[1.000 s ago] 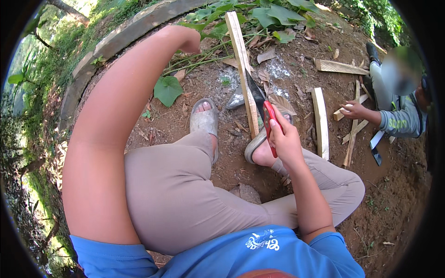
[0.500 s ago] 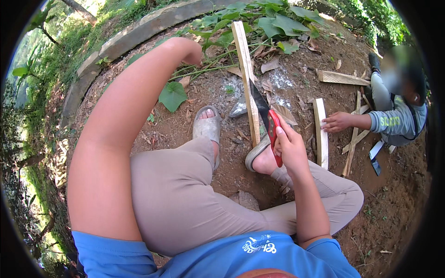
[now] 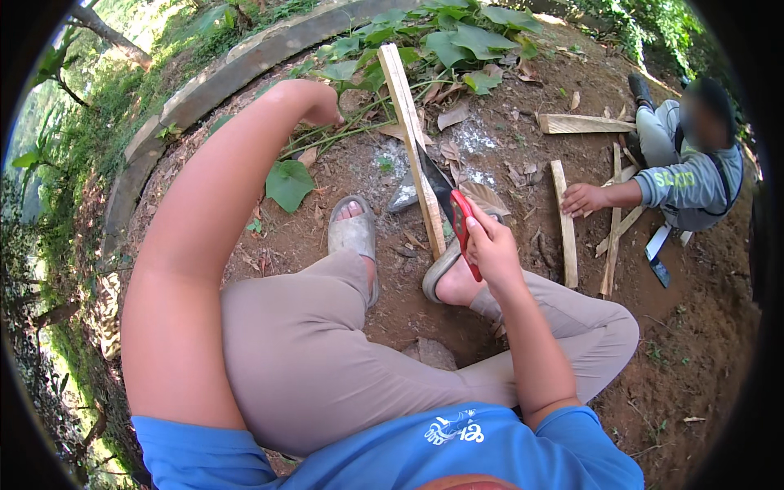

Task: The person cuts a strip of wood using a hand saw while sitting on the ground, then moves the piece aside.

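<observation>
Well apart, right hand (image 3: 492, 247) clamped on red-handled saw (image 3: 460, 212), left hand (image 3: 326, 106) extended forward, grip unclear.

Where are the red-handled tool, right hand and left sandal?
Red-handled tool (image 3: 461, 214), head view: upper part of its handle.
Right hand (image 3: 493, 253), head view: back of the hand.
Left sandal (image 3: 353, 236), head view: its strap.

Curved grey curb (image 3: 200, 94), broad-leaved green vine (image 3: 447, 47), dry leaf (image 3: 453, 116), slanting trunk (image 3: 118, 39)
</observation>
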### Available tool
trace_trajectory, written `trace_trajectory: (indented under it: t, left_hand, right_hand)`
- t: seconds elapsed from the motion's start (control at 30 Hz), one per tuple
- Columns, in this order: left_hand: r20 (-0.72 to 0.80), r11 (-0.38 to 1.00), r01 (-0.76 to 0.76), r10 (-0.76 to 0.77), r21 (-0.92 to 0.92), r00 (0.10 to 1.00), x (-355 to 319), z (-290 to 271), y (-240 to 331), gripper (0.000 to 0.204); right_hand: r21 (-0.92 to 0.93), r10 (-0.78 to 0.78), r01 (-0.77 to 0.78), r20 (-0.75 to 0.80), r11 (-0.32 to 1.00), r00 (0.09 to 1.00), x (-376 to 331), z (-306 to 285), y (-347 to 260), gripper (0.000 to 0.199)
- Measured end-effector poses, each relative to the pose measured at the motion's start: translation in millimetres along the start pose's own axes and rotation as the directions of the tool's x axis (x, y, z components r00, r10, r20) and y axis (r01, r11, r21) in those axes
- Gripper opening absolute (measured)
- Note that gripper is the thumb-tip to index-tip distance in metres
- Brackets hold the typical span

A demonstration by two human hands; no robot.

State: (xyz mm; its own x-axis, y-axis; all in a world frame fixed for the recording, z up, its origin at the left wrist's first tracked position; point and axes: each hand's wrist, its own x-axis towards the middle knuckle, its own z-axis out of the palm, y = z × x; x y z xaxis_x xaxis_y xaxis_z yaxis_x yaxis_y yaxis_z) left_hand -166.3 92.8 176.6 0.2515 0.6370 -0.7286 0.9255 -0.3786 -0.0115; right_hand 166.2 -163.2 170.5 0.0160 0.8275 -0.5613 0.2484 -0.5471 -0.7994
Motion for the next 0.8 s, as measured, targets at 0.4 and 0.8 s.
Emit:
trace_trajectory:
  t: [0.4,0.8]
  left_hand:
    - [-0.015,0.997,-0.067,0.068,0.034,0.998,4,11,-1,0.06]
    - [-0.063,0.996,-0.047,0.052,0.076,0.997,14,5,1,0.06]
  right_hand:
    - [-0.013,-0.052,0.051,-0.017,0.999,0.999,-13,8,-4,0.046]
    - [-0.142,-0.23,0.216,-0.091,0.966,0.969,35,21,38,0.047]
